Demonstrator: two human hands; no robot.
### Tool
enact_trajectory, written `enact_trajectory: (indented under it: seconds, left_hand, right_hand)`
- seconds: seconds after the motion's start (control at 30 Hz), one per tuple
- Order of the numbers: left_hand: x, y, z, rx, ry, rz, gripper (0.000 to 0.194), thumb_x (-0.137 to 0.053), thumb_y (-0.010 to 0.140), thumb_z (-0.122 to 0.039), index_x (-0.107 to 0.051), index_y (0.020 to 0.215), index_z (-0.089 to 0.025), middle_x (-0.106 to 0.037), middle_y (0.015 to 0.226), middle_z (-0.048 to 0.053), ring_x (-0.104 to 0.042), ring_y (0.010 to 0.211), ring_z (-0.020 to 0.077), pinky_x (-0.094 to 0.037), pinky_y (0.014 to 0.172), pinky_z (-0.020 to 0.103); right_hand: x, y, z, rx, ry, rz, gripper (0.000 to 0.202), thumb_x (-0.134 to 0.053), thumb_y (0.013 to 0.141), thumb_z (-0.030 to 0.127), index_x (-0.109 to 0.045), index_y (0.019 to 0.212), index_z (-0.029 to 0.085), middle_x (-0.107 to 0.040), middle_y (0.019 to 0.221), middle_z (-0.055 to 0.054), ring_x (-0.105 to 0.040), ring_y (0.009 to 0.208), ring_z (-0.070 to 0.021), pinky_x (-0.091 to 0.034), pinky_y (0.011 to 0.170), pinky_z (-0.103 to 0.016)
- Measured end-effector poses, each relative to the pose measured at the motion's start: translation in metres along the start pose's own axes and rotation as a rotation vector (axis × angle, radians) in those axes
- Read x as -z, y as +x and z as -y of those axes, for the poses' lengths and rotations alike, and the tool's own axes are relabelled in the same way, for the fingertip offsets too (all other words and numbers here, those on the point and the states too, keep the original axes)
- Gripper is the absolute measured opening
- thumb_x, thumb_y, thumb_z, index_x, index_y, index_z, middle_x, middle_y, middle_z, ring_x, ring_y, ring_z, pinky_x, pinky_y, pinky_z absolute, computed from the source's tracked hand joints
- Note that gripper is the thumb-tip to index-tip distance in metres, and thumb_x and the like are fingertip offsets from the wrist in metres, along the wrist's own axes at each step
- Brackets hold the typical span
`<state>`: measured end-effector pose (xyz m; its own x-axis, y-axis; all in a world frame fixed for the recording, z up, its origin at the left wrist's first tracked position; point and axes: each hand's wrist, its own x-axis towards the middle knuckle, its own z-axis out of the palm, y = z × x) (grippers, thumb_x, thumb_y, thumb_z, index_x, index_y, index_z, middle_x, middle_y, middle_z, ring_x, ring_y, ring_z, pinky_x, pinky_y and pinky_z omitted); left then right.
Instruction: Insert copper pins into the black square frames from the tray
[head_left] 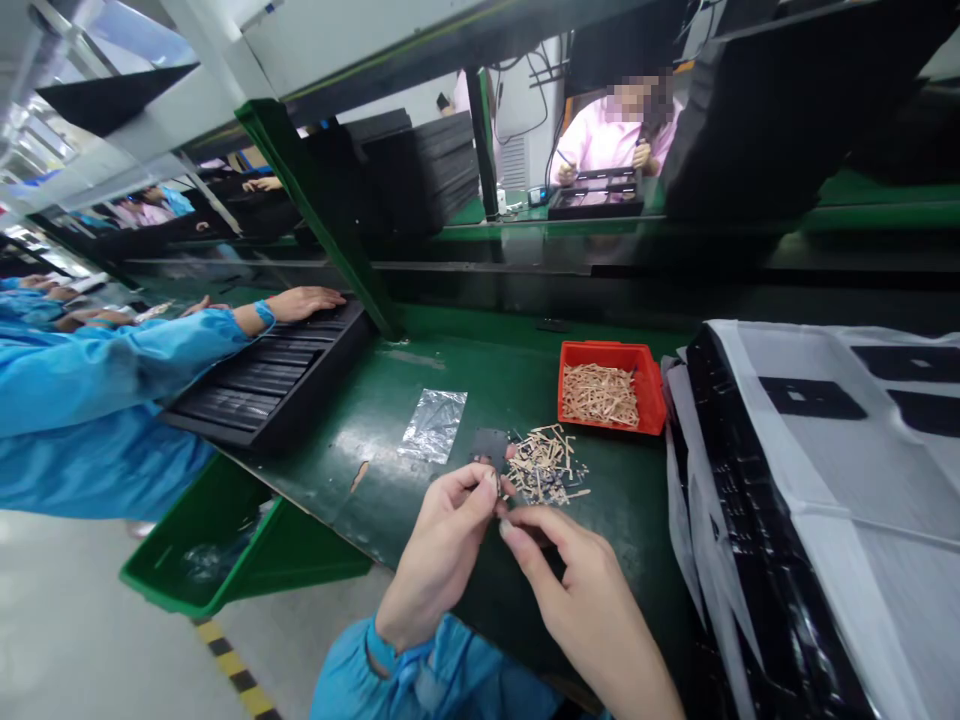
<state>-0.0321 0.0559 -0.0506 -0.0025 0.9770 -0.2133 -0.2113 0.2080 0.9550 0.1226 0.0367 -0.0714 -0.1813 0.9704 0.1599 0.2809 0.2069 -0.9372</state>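
A small dark flat part (490, 446) is pinched between the thumb and fingers of my left hand (446, 535), over the green tabletop (375, 400). Close against it on the right is my right hand (577, 580), thumb and forefinger pressed together at the part's lower end; whatever they hold is too small to make out. Just beyond my fingers lies a loose pile of small tan strips and dark bits (546, 466). A red bin (651, 390) behind the pile holds many more tan strips. The clear plastic bag (433, 425) lies flat to the left of the pile.
A co-worker's blue sleeve and hand (307, 302) rest over a black slotted tray (262, 385) at left. Below it stands a green bin (255, 560). White-wrapped stacked black parts (817, 480) rise at right. A green post (322, 220) stands behind; another person (615, 135) sits across.
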Motion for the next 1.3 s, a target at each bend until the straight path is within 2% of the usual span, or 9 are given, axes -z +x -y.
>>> enact_trajectory:
  seconds: [0.17,0.37,0.47,0.67,0.83,0.97,1.07,1.23,1.3]
  left_hand:
    - [-0.014,-0.001,0.004,0.093,-0.259,0.041,0.042,-0.093,0.078,-0.051,-0.067,0.077,-0.017,-0.068,0.083,0.003,-0.054,0.062,0.0105,-0.042,0.054,0.021]
    - [-0.02,0.0,0.009,0.076,-0.38,0.035,0.039,-0.096,0.077,-0.041,-0.067,0.075,-0.015,-0.063,0.077,0.0,-0.057,0.067,0.0099,-0.049,0.064,0.02]
    - [-0.021,0.0,0.008,0.049,-0.404,0.029,0.036,-0.096,0.078,-0.039,-0.069,0.078,-0.015,-0.067,0.084,0.001,-0.057,0.065,0.008,-0.047,0.059,0.017]
    - [-0.018,0.001,0.006,0.046,-0.444,0.083,0.04,-0.098,0.073,-0.041,-0.068,0.078,-0.015,-0.072,0.084,0.005,-0.054,0.052,0.006,-0.038,0.04,0.014]
    - [-0.016,0.001,0.005,0.066,-0.474,0.112,0.05,-0.103,0.062,-0.046,-0.063,0.073,-0.017,-0.07,0.086,0.006,-0.062,0.058,0.0102,-0.053,0.05,0.02]
    - [-0.018,-0.001,0.006,0.059,-0.489,0.118,0.054,-0.104,0.06,-0.044,-0.057,0.069,-0.018,-0.069,0.09,0.005,-0.063,0.06,0.0091,-0.06,0.061,0.024]
    - [-0.018,-0.002,0.007,0.052,-0.491,0.135,0.053,-0.103,0.062,-0.04,-0.056,0.069,-0.017,-0.069,0.091,0.005,-0.057,0.055,0.0051,-0.059,0.064,0.023]
    - [-0.017,-0.003,0.009,0.035,-0.478,0.168,0.055,-0.102,0.066,-0.039,-0.052,0.068,-0.016,-0.069,0.094,0.005,-0.041,0.046,-0.0018,-0.049,0.051,0.017]
    - [-0.017,-0.003,0.009,0.021,-0.466,0.175,0.057,-0.102,0.066,-0.04,-0.049,0.067,-0.017,-0.066,0.085,0.003,-0.038,0.044,-0.0016,-0.044,0.047,0.016]
  right_hand:
    - [-0.002,0.001,0.008,-0.088,0.221,0.016,0.024,-0.058,0.103,0.035,-0.076,0.092,0.024,-0.081,0.085,0.0,-0.076,0.077,-0.0144,-0.058,0.072,-0.02]
    - [-0.004,0.002,0.007,-0.177,0.303,-0.016,0.026,-0.06,0.102,0.043,-0.077,0.103,0.024,-0.083,0.103,-0.004,-0.078,0.095,-0.0168,-0.059,0.083,-0.02]
    - [-0.003,0.001,0.008,-0.159,0.299,-0.019,0.027,-0.058,0.103,0.042,-0.077,0.101,0.024,-0.082,0.1,-0.004,-0.076,0.09,-0.0161,-0.058,0.082,-0.021]
    - [0.004,0.0,0.011,-0.291,0.623,0.175,0.037,-0.067,0.099,0.052,-0.07,0.081,0.019,-0.073,0.076,-0.002,-0.064,0.069,-0.0112,-0.053,0.07,-0.02]
    - [-0.001,0.001,0.009,-0.359,1.014,0.348,0.04,-0.072,0.097,0.055,-0.078,0.097,0.015,-0.072,0.071,-0.002,-0.051,0.054,-0.0058,-0.043,0.056,-0.018]
    - [-0.005,0.004,0.01,-0.353,1.148,0.363,0.037,-0.074,0.097,0.051,-0.077,0.089,0.014,-0.071,0.067,-0.002,-0.048,0.049,-0.0041,-0.037,0.052,-0.017]
    - [-0.005,0.005,0.011,-0.342,1.207,0.365,0.035,-0.075,0.098,0.048,-0.079,0.09,0.015,-0.071,0.064,-0.003,-0.047,0.048,-0.0042,-0.035,0.051,-0.017]
    - [-0.003,0.004,0.01,-0.34,1.233,0.359,0.031,-0.076,0.097,0.045,-0.081,0.089,0.015,-0.071,0.06,-0.002,-0.046,0.048,-0.004,-0.034,0.051,-0.016]
    - [-0.003,0.004,0.01,-0.335,1.237,0.359,0.031,-0.077,0.096,0.045,-0.081,0.088,0.016,-0.071,0.059,-0.002,-0.046,0.047,-0.004,-0.034,0.051,-0.016]
